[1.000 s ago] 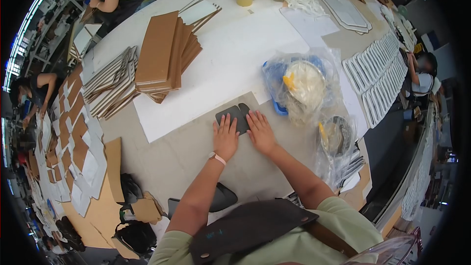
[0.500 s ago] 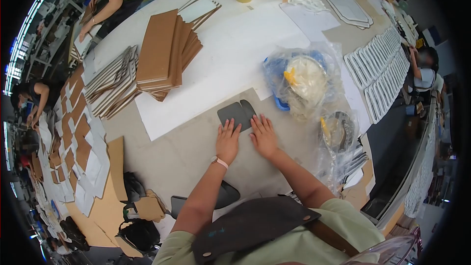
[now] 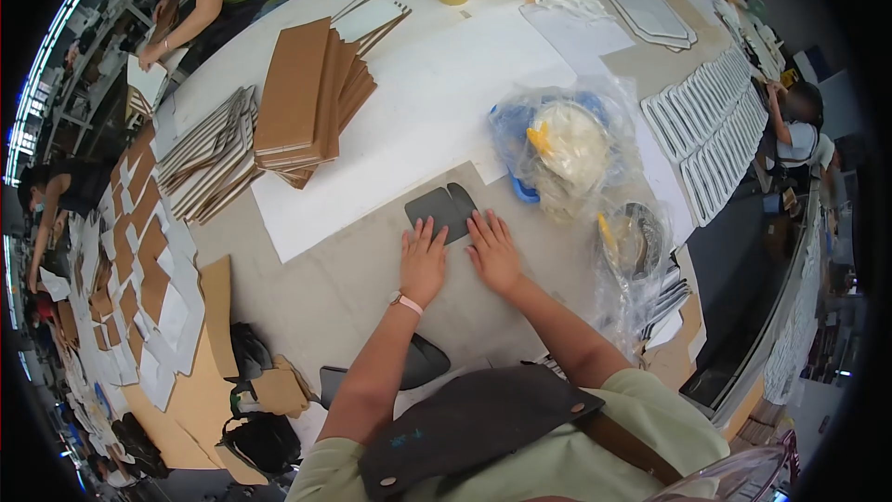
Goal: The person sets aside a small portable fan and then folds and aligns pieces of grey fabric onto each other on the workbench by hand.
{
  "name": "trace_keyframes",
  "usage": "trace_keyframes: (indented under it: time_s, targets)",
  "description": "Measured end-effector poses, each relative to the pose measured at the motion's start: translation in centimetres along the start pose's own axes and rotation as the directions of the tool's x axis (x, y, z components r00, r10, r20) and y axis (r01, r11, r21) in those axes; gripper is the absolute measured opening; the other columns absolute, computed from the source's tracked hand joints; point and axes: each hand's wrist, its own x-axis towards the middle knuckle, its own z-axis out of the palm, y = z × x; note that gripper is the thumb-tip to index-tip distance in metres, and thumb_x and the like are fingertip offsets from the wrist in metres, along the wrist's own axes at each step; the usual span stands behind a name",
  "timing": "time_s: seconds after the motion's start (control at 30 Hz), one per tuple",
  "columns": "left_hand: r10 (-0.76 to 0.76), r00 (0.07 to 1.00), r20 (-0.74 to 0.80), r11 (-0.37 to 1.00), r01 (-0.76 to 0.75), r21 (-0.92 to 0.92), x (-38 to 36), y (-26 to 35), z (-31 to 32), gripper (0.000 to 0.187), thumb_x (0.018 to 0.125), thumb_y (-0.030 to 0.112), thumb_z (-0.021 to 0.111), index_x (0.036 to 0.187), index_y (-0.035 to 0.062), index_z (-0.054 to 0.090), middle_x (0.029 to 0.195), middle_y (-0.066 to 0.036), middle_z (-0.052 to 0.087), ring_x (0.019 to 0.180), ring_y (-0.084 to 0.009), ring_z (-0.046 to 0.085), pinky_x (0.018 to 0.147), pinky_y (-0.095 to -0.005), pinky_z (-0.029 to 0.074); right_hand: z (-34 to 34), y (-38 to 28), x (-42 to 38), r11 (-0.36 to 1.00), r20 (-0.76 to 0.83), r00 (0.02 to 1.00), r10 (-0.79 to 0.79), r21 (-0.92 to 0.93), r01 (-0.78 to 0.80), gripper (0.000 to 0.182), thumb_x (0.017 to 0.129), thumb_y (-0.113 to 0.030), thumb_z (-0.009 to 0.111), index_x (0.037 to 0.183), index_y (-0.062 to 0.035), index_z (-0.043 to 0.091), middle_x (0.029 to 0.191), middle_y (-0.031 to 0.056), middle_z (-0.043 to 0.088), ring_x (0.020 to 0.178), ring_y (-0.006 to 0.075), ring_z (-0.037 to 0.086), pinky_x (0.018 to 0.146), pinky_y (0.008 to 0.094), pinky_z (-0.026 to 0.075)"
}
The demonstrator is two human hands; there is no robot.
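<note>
Fingertips (image 3: 429, 221) of the left hand (image 3: 424, 265) are resting on the near edge of a dark grey panel (image 3: 427, 208); this hand is lying flat and open, grasping nothing. The right hand (image 3: 494, 256) is also lying open, palm down, its fingers spreading slightly and touching the near right side of a narrow grey strip (image 3: 459, 197). Panel and strip are lying side by side, just beyond both hands. A plastic-wrapped bowl (image 3: 571, 139) is sitting beyond and to the right of the right hand.
</note>
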Motion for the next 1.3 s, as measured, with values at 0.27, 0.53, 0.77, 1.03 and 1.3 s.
trace_keyframes:
  time_s: [0.27, 0.53, 0.77, 1.03, 1.3]
  targets:
    - [-0.43, 0.866, -0.256, 0.874, 0.328, -0.357, -10.9, -1.5, -6.6, 0.028, 0.09, 0.005, 0.051, 0.117, 0.0045, 0.058, 0.12, -0.015, 0.057, 0.114, -0.0336, 0.051, 0.094, -0.0417, 0.042, -0.9, -5.8, -6.8, 0.888, 0.265, 0.962, 0.069, 0.423, -0.18, 0.035, 0.084, -0.031, 0.061, 0.105, -0.0027, 0.057, 0.102, 0.0171, 0.057, 0.101, 0.0347, 0.052, 0.087, 0.0481, 0.04]
    - [-0.398, 0.914, -0.075, 0.908, 0.382, -0.172, -22.3, 1.8, -8.4, 0.024, 0.086, 0.009, 0.057, 0.109, 0.0054, 0.06, 0.103, -0.014, 0.061, 0.094, -0.0314, 0.058, 0.083, -0.0405, 0.045, -0.4, -13.0, -11.4, 0.988, 0.434, 0.894, -0.111, 0.142, 0.054, 0.038, 0.072, -0.034, 0.069, 0.094, -0.0043, 0.061, 0.096, 0.0108, 0.059, 0.096, 0.0282, 0.053, 0.082, 0.0423, 0.038]
    - [-0.271, 0.962, 0.034, 0.961, 0.268, 0.065, -24.9, 4.1, -6.5, 0.041, 0.075, 0.02, 0.071, 0.113, 0.009, 0.061, 0.116, -0.012, 0.056, 0.107, -0.0304, 0.052, 0.091, -0.0424, 0.039, 0.2, -11.9, -11.1, 0.968, 0.441, 0.898, -0.02, 0.234, -0.094, 0.016, 0.077, -0.02, 0.065, 0.077, -0.0047, 0.06, 0.081, 0.0126, 0.062, 0.081, 0.0321, 0.059, 0.071, 0.045, 0.044]
    - [-0.127, 0.987, 0.094, 0.992, 0.124, 0.037, -24.4, 4.8, -6.5, 0.036, 0.073, 0.022, 0.072, 0.106, 0.0099, 0.063, 0.11, -0.009, 0.058, 0.103, -0.0268, 0.054, 0.088, -0.0404, 0.04, -1.4, -11.2, -12.0, 0.925, 0.453, 0.889, 0.074, 0.301, -0.231, 0.019, 0.083, -0.021, 0.062, 0.079, -0.0028, 0.058, 0.08, 0.0154, 0.061, 0.077, 0.0352, 0.06, 0.068, 0.0443, 0.047]
    - [-0.076, 0.993, 0.091, 0.997, 0.073, 0.036, -24.7, 3.6, -5.2, 0.023, 0.074, 0.022, 0.071, 0.092, 0.0083, 0.066, 0.092, -0.006, 0.061, 0.092, -0.025, 0.058, 0.084, -0.0399, 0.043, -0.5, -11.7, -12.4, 0.961, 0.414, 0.905, 0.093, 0.201, -0.19, 0.025, 0.081, -0.021, 0.066, 0.095, -0.0031, 0.055, 0.09, 0.0165, 0.062, 0.081, 0.0349, 0.063, 0.068, 0.0444, 0.051]
